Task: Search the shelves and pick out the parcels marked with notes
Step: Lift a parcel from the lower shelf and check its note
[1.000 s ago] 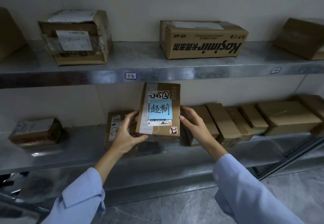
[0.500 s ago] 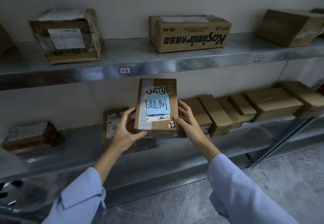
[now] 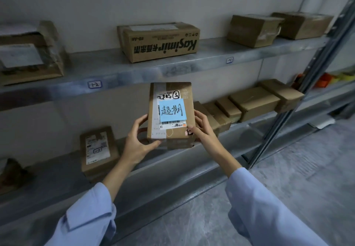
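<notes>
Head view. You hold one brown parcel (image 3: 171, 136) upright between both hands, its broad face turned toward you, in front of the opening between the upper shelf (image 3: 107, 67) and the lower shelf (image 3: 57, 170). A blue note (image 3: 172, 110) with handwritten characters is stuck on that face, over a white shipping label (image 3: 170, 124). Your left hand (image 3: 138, 142) grips the parcel's left edge, fingers curled behind it and thumb pressed on the lower front corner. Your right hand (image 3: 203, 128) grips the right edge, fingers along the side and thumb on the lower right of the face. On the lower shelf, a labelled box (image 3: 98, 149) lies to the left of your hands, and a row of plain brown boxes (image 3: 253, 103) runs to the right. On the upper shelf, a printed carton (image 3: 159, 41) stands above the parcel. Both sleeves (image 3: 269, 213) are light blue.
</notes>
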